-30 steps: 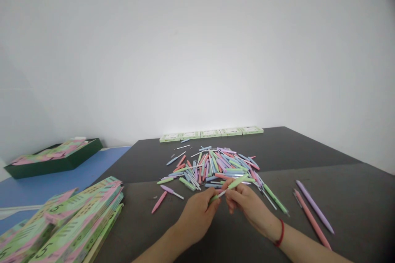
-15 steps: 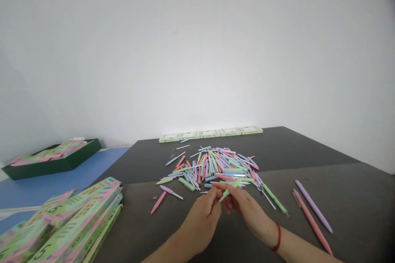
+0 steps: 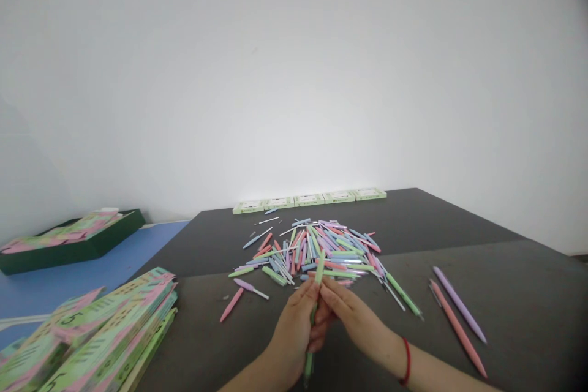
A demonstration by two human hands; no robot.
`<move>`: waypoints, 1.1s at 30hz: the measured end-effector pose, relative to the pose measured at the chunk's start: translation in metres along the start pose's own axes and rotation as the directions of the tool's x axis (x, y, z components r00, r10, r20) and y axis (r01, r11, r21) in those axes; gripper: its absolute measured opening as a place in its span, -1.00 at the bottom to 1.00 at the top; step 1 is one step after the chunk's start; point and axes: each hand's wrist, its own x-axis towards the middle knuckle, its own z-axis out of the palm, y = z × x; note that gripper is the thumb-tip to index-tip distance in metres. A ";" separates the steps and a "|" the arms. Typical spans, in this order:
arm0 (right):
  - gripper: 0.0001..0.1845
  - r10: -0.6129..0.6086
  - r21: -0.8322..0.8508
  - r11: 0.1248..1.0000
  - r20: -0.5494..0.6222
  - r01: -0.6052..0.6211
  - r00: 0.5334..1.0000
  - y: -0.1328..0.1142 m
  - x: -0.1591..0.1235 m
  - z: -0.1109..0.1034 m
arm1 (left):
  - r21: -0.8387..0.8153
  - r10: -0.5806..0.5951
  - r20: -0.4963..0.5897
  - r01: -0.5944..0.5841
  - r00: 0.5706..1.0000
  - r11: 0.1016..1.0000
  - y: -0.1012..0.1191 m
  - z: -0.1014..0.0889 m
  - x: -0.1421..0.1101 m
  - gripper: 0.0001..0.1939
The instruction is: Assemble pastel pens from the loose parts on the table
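A green pen (image 3: 320, 264) stands between my two hands, its upper part rising above the fingertips and its lower end showing below them. My left hand (image 3: 296, 327) is closed around its lower part. Against it presses my right hand (image 3: 346, 312), with a red cord at the wrist, its thumb and fingers pinching the upper part. Just beyond lies a heap of pen parts (image 3: 316, 245) in green, pink, purple, blue and red, with white refills among them. The fingers hide the middle of the green pen.
Flat light-green boxes (image 3: 309, 200) line the table's far edge. A purple pen (image 3: 459, 305) and a red pen (image 3: 458, 327) lie at the right. At the left are stacked printed packs (image 3: 105, 331) and a dark green tray (image 3: 98, 245) on a blue surface (image 3: 138, 257).
The green pen's parts, angled apart with a white refill showing, are now lined up nearly upright between both hands. My hands have come together. The view has shifted slightly.
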 end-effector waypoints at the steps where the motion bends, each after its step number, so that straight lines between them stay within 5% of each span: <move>1: -0.59 0.035 0.049 0.998 0.023 -0.036 0.999 0.002 -0.001 0.005 | -0.078 0.048 -0.058 -0.052 0.997 0.996 0.002 -0.001 0.002 -0.61; 4: -0.52 0.141 0.122 0.981 0.078 -0.150 0.987 0.009 -0.007 0.019 | -0.255 0.137 -0.207 -0.188 0.969 0.948 0.004 -0.005 0.007 -0.65; 9: -0.50 0.236 -0.035 0.972 0.079 -0.234 0.969 0.015 -0.014 0.032 | -0.360 0.146 -0.298 -0.252 0.943 0.898 -0.001 -0.008 0.013 -0.72; 14: -0.52 0.060 -0.257 0.964 -0.051 -0.071 0.997 0.009 -0.014 0.019 | -0.238 0.220 -0.328 -0.306 0.919 0.922 0.001 -0.017 0.017 -0.78; 20: -0.62 -0.096 -0.453 0.886 0.038 0.103 0.995 -0.013 -0.005 -0.009 | -0.130 0.197 -0.223 -0.229 0.955 0.965 0.008 -0.035 0.022 -0.79; 33: -0.71 -0.026 -0.660 0.747 0.089 0.079 0.996 -0.015 -0.003 -0.015 | -0.069 0.126 0.008 -0.125 0.992 0.990 -0.011 -0.029 0.013 -0.74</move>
